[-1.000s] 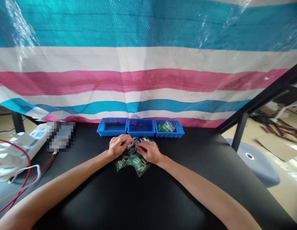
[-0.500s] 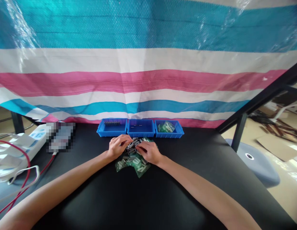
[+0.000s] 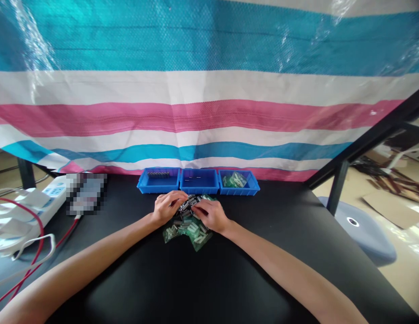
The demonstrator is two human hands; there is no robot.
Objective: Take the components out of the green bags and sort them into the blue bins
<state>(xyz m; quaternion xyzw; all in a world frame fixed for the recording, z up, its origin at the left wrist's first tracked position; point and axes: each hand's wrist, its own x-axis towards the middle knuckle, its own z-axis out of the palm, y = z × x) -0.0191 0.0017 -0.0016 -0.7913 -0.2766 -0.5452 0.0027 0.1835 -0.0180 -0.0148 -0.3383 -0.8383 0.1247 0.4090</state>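
Note:
My left hand (image 3: 166,208) is at the left edge of a pile of small shiny metal cylinders (image 3: 187,205), its fingers curled and closed at the tips. From the other side my right hand (image 3: 213,216) reaches in, thumb and fingers pinched together over the same pile. What either hand pinches is too small to make out. Under and in front of the hands lie green clear plastic bags (image 3: 192,228) with several silvery cylindrical pieces in them. Part of the pile is hidden by my fingers.
Behind the hands stand three blue trays: the left tray (image 3: 158,183) holds a row of dark metal cylinders, the middle tray (image 3: 199,185) a few thin pins, the right tray (image 3: 252,189) a green bag. A white power strip (image 3: 50,193) and red cable (image 3: 69,230) lie left.
Both hands stay at the pile in nearly the same pose. The whole view has shifted very slightly; nothing else visibly differs.

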